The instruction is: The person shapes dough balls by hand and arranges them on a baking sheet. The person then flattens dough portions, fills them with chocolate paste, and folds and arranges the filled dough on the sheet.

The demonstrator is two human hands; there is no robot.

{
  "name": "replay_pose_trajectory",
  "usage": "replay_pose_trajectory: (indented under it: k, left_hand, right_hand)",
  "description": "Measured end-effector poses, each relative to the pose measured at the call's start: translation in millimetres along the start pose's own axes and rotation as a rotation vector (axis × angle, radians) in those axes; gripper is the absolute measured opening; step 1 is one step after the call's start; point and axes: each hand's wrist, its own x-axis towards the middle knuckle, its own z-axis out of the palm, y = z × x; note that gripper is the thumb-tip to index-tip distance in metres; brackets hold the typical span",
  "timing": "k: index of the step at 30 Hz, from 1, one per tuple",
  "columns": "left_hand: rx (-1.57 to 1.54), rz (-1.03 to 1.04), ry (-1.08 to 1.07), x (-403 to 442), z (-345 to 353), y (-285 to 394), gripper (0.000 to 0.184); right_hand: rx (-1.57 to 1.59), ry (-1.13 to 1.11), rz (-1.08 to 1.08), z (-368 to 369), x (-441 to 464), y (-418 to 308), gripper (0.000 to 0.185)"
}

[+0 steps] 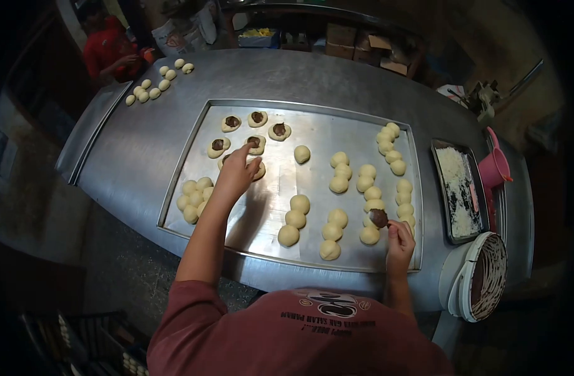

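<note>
A large metal tray [356, 263] holds many balls of pale dough, most in rows. At its upper left lie several flattened dough pieces [279, 131] topped with dark brown filling. My left hand [237, 172] reaches over these pieces, fingers stretched out and apart. Its index fingertip is at a filled dough piece [257, 145], and the hand partly hides two others. In my right hand [399, 244] is a spoon [379, 217] loaded with brown filling, held above a row of dough balls [369, 235] on the tray's right side. The spoon's handle is mostly hidden by the fingers.
Right of the tray are a dark pan of white shreds [455, 169], a pink cup [495, 164] and a white bucket smeared with brown [478, 276]. More dough balls [155, 93] sit on the metal table's [130, 144] far left. A person in red [105, 47] is behind.
</note>
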Motion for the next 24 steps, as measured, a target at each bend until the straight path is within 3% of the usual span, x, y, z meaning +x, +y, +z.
replay_pose_trajectory:
  k: [2, 4, 7, 9, 14, 16, 18, 19, 23, 24]
  left_hand:
    - [-0.107, 0.082, -0.012, 15, 19, 0, 0.039]
    - [0.032, 0.416, 0.071, 36, 50, 7, 0.039]
    - [0.060, 0.540, 0.070, 64, 98, 7, 0.036]
    - [0.185, 0.507, -0.245, 80, 122, 8, 0.037]
    - [-0.041, 0.413, -0.075, 73, 108, 26, 0.029]
    - [-0.831, 0.000, -0.112, 45, 74, 69, 0.023]
    - [-0.957, 0.075, -0.147, 15, 75, 85, 0.024]
    - [-1.088, 0.154, -0.152, -1, 75, 95, 0.025]
    - [-1.190, -0.192, -0.470, -98, 103, 161, 0.016]
    - [-1.023, -0.014, -0.385, -118, 123, 165, 0.016]
  right_hand:
    - [0.050, 0.033, 0.002, -1, 1, 8, 0.013]
    - [0.104, 0.070, -0.010, 0, 3, 12, 0.013]
    - [0.077, 0.053, -0.008, -4, 1, 0, 0.014]
    - [0.039, 0.032, 0.006, -13, -3, -6, 0.014]
    - [0.018, 0.155, 0.110, -42, -19, -3, 0.014]
    - [0.033, 0.212, 0.113, -45, -25, 0, 0.014]
    - [0.067, 0.264, 0.095, -44, -28, 0, 0.015]
    - [0.085, 0.290, 0.077, -43, -27, -2, 0.015]
    - [-0.050, 0.248, -0.208, -7, -20, -39, 0.024]
    - [-0.094, 0.234, -0.291, -1, -19, -45, 0.028]
